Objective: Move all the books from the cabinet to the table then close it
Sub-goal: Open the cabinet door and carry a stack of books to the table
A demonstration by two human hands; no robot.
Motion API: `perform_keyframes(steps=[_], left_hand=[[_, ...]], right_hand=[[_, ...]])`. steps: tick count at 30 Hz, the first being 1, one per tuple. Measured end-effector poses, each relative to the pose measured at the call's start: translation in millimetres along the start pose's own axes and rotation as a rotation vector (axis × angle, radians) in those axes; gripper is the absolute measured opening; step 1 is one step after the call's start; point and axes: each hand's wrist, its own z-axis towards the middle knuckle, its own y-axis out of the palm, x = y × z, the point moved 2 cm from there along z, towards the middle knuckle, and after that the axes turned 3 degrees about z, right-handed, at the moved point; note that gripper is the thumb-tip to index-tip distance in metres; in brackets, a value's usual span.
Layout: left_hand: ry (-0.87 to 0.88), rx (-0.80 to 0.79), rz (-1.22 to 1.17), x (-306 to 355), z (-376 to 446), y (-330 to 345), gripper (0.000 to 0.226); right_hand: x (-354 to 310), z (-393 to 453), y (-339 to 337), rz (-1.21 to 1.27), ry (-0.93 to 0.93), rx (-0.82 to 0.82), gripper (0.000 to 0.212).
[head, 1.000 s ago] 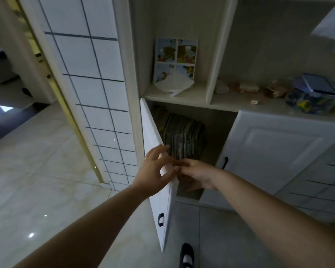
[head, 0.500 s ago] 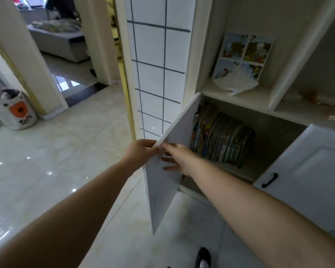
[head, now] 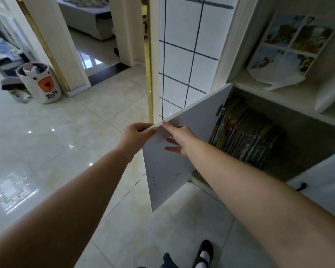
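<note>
A row of thin, colourful books [head: 242,136] stands upright in the lower cabinet compartment, behind the open white left door [head: 174,167]. My left hand [head: 136,134] grips the door's top outer corner from outside. My right hand [head: 178,139] rests flat on the door's inner face just below that corner, fingers spread. The right door [head: 321,188] with its black handle is ajar. No table is in view.
An open shelf [head: 275,93] above holds a picture book [head: 290,43] and white paper. A gold-edged tiled panel [head: 182,60] stands left of the cabinet. A white toy bin [head: 41,82] sits on the glossy floor at left. My black shoe [head: 204,252] is below.
The door has swung wider open with both hands on its top corner. The view turned left, showing more floor and the toy bin.
</note>
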Motion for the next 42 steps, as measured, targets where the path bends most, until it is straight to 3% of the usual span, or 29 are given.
perform_keyframes(steps=[7, 14, 18, 22, 26, 30, 34, 42], left_hand=[[0.017, -0.007, 0.051, 3, 1, 2, 0.024], [0.137, -0.064, 0.136, 32, 14, 11, 0.04], [0.283, -0.096, 0.245, 68, 26, 38, 0.039], [0.382, -0.185, 0.28, 102, 30, 94, 0.037], [0.418, -0.299, 0.335, 116, 29, 171, 0.035], [0.367, -0.434, 0.334, 115, 33, 242, 0.036], [0.284, -0.545, 0.34, 107, 42, 311, 0.035], [0.031, -0.595, 0.203, 59, 64, 426, 0.046]], right_hand=[[1, 4, -7, -0.058, 0.011, -0.024, 0.068], [5, 2, -40, -0.05, 0.0, -0.049, 0.07], [15, 3, -90, -0.023, 0.02, 0.048, 0.068], [24, -3, -157, 0.008, 0.014, 0.151, 0.04], [32, -2, -234, 0.048, 0.003, 0.35, 0.062], [37, 3, -297, 0.054, 0.007, 0.42, 0.053], [48, 18, -356, 0.051, 0.041, 0.453, 0.059], [69, 76, -434, -0.044, 0.069, 0.428, 0.058]])
